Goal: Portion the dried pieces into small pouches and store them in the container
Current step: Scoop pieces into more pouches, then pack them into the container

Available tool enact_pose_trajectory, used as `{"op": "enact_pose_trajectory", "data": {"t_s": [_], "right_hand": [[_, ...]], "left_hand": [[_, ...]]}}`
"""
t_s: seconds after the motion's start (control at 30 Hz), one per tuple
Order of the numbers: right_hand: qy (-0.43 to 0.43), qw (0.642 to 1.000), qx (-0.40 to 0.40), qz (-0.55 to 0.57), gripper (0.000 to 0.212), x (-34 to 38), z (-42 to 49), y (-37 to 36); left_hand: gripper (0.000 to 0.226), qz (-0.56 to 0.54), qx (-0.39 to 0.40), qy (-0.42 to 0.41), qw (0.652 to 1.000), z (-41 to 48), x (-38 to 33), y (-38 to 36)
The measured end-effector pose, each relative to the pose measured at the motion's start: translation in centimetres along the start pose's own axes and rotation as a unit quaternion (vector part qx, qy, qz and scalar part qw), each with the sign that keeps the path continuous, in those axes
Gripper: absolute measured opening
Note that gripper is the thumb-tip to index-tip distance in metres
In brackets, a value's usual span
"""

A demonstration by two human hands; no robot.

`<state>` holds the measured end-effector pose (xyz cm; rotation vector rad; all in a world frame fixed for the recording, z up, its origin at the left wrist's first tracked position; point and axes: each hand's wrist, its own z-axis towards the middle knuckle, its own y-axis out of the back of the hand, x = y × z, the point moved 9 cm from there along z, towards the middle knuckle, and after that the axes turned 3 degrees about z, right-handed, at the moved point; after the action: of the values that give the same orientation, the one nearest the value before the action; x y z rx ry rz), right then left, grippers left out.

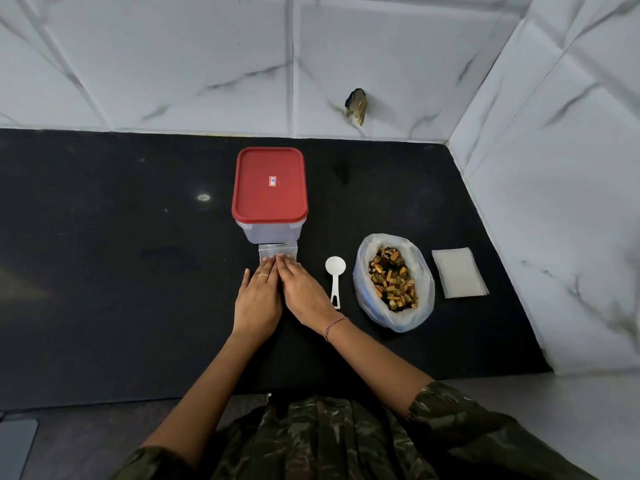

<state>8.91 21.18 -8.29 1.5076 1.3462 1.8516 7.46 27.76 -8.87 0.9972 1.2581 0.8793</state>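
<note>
Head camera faces down, seemingly near counter [104,271].

The counter [121,254] is dark polished stone, faintly glossy. The container [273,232] is clear plastic under a smooth red plastic lid [270,185]. Thin translucent plastic forms the bag [394,317]; the spoon [335,275] is white plastic.

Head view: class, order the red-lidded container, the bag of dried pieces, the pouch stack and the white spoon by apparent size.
1. Red-lidded container and bag of dried pieces: about alike, too close to rank.
2. Pouch stack.
3. White spoon.
</note>
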Motion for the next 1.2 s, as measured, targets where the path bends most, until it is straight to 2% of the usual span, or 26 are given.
{"op": "enact_pose_trajectory", "data": {"t_s": [0.27, 0.4, 0.57, 0.73, 0.83, 0.9, 1.0, 1.1, 1.13, 1.2], "right_hand": [[0.07, 0.992, -0.102, -0.024, 0.045, 0.8, -3.0, 5.1], [0.043, 0.987, -0.151, -0.011, 0.047, -0.8, -5.1, 8.0], [-0.015, 0.965, -0.262, 0.011, 0.036, -5.0, -9.1, 13.6], [-0.091, 0.947, -0.307, 0.018, 0.029, -11.2, -12.9, 17.1], [-0.134, 0.939, -0.317, 0.015, 0.029, -14.7, -14.7, 18.8], [-0.178, 0.929, -0.323, 0.02, 0.03, -17.0, -15.8, 19.9], [-0.275, 0.916, -0.292, 0.003, 0.035, -21.1, -16.9, 20.5], [-0.342, 0.908, -0.242, 0.0, 0.041, -24.3, -17.6, 20.4], [-0.356, 0.906, -0.229, 0.001, 0.043, -24.9, -17.8, 20.4], [-0.377, 0.903, -0.206, 0.003, 0.045, -25.9, -18.0, 20.3]], "left_hand": [[0.048, -0.069, -0.103, 0.034, 0.992, -1.8, -3.2, 3.2], [0.044, -0.159, -0.111, 0.035, 0.98, -1.5, -6.8, 4.2], [0.038, -0.334, -0.133, 0.054, 0.931, -1.2, -11.1, 3.4], [0.025, -0.492, -0.051, 0.077, 0.865, -0.5, -18.4, 1.4], [0.025, -0.524, 0.02, 0.101, 0.845, 0.2, -22.2, -0.8], [0.027, -0.544, 0.097, 0.133, 0.823, 0.5, -24.3, -3.1], [0.035, -0.579, 0.209, 0.181, 0.767, 0.6, -27.2, -6.4], [0.039, -0.606, 0.252, 0.207, 0.726, 0.9, -29.2, -8.5], [0.042, -0.605, 0.26, 0.213, 0.721, 1.0, -29.6, -8.9], [0.067, -0.59, 0.268, 0.228, 0.726, 1.4, -29.9, -10.2]]}}
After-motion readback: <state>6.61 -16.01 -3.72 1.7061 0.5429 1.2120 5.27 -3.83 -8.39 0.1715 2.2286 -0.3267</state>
